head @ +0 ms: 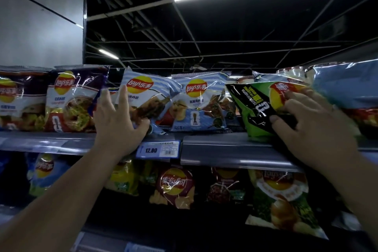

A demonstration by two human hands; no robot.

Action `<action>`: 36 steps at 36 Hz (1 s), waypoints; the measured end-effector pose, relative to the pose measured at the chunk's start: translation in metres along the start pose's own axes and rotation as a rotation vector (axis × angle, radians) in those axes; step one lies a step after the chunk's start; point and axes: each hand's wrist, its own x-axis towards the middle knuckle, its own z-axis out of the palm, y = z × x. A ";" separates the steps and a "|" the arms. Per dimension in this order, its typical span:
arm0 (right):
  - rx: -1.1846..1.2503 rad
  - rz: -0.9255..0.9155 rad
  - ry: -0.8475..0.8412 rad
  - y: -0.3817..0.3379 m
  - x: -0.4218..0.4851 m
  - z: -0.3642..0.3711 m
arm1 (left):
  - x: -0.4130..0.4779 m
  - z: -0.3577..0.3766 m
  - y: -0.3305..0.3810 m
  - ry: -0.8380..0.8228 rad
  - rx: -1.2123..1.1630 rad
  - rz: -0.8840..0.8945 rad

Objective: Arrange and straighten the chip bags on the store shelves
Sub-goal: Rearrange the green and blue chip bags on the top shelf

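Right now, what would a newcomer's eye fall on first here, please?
Two hands reach to the upper shelf: the left hand grips a tilted blue striped chip bag, and the right hand holds a green and black bag turned askew. A blue price tag beneath reads 12.80.

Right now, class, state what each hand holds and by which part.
The left hand holds the blue-striped Lay's bag by its lower left corner; the right hand grips the tilted green-and-black chip bag by its right side.
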 end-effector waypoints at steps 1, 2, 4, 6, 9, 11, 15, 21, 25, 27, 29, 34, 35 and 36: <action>0.000 -0.011 0.003 0.002 0.000 0.001 | -0.006 -0.001 0.010 0.038 -0.056 0.031; 0.008 -0.016 -0.003 0.004 0.000 0.002 | -0.012 -0.002 0.023 0.062 -0.122 0.064; 0.056 -0.034 0.010 0.009 -0.001 0.003 | -0.026 -0.006 0.057 0.064 -0.235 0.145; 0.129 -0.042 0.030 0.010 -0.004 0.004 | -0.036 -0.010 0.095 -0.007 -0.351 0.214; 0.198 -0.042 0.018 0.009 -0.007 0.002 | -0.038 -0.011 0.153 -0.335 -0.656 0.162; 0.188 -0.073 0.000 0.007 -0.008 -0.001 | -0.036 -0.009 0.190 -0.552 -0.795 0.040; 0.094 -0.122 -0.081 0.001 -0.010 -0.010 | -0.028 0.000 0.229 -0.644 -0.820 -0.090; 0.084 -0.150 -0.154 -0.001 -0.009 -0.013 | -0.025 0.012 0.210 -0.404 -0.715 0.029; 0.191 -0.173 -0.180 0.002 -0.007 -0.008 | -0.018 0.008 0.193 -0.262 -0.694 0.184; 0.256 -0.155 -0.158 0.003 -0.007 -0.007 | -0.014 0.001 0.187 -0.203 -0.656 0.274; 0.316 -0.110 -0.101 0.001 -0.005 -0.008 | -0.006 -0.007 0.181 -0.149 -0.644 0.369; 0.347 -0.022 -0.106 -0.015 0.006 -0.015 | 0.016 -0.026 0.170 -0.021 -0.592 0.573; 0.385 0.004 -0.094 -0.020 0.007 -0.016 | 0.021 -0.031 0.169 0.006 -0.596 0.609; 0.445 0.032 -0.057 -0.024 0.008 -0.017 | 0.025 -0.034 0.167 0.041 -0.590 0.639</action>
